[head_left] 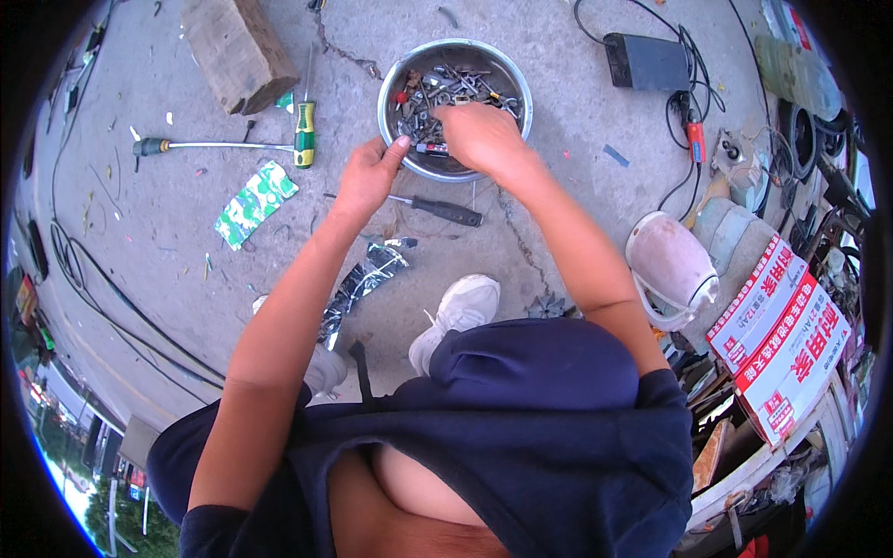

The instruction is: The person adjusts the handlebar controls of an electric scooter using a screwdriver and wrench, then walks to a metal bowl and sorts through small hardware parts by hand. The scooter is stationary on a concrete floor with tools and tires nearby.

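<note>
Metal bowl (518,88) of hardware (458,84) on concrete floor (577,191) | left hand (366,177) half-curled at bowl's rim, I can't tell its hold | right hand (479,138) down in hardware, fingers bent, grasp hidden from me

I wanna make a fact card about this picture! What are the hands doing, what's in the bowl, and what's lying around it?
Left hand: at the near-left rim of the metal bowl; full grip hidden
Right hand: reaching into the bowl; can't tell if it holds anything
In the bowl: many small metal parts
Just below the bowl in the picture: dark-handled screwdriver
Left of the bowl: wood block, green-and-yellow screwdriver, green-and-white packet
Right of the bowl: black box with a cord
</note>
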The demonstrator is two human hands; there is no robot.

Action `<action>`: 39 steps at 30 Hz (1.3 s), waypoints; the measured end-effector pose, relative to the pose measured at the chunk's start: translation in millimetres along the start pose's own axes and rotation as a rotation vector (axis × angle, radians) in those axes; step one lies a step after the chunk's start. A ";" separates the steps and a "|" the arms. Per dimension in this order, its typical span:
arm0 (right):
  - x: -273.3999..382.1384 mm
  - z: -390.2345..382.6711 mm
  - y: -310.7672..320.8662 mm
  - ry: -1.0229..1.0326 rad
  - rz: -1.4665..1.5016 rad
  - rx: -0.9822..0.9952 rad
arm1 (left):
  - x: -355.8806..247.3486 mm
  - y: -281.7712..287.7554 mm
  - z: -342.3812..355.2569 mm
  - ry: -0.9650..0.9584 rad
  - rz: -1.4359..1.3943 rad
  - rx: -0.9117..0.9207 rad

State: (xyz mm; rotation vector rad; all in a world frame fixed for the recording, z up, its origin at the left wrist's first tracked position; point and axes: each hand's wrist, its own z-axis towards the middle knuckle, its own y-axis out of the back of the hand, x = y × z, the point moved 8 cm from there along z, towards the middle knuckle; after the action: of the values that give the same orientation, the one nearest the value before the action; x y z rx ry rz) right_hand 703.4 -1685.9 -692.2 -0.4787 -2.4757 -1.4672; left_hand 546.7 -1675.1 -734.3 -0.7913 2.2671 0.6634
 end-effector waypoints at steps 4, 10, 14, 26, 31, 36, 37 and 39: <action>-17.1 -8.0 7.5 -0.194 0.133 0.036 | 14.2 -5.0 0.4 -0.009 -0.111 0.014; -28.8 -2.8 22.7 -0.283 0.216 -0.197 | 4.4 -7.9 -4.8 -0.023 -0.181 -0.010; -15.0 4.1 15.2 -0.183 0.193 -0.089 | 3.3 -6.9 -6.1 -0.006 -0.116 0.007; -14.2 15.2 3.4 -0.127 0.152 -0.229 | 9.1 -5.4 -1.0 -0.036 -0.087 -0.023; -2.9 29.2 -2.0 -0.077 0.049 -0.286 | 0.5 -4.4 -2.1 -0.060 -0.102 -0.031; -1.9 29.5 -14.5 -0.144 0.058 -0.182 | 2.3 -4.9 -2.8 -0.014 -0.095 -0.022; -2.5 29.7 -11.7 -0.138 0.085 -0.201 | 2.2 -4.6 -3.4 -0.015 -0.092 -0.028; -3.5 26.5 -3.4 -0.132 0.137 -0.231 | -0.6 -4.8 -4.6 -0.035 -0.075 -0.034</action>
State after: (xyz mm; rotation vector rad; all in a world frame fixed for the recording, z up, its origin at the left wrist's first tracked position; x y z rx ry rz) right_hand 704.6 -1664.7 -708.7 -0.7958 -2.3231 -1.7229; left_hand 548.5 -1681.1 -732.0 -0.8695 2.1887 0.6771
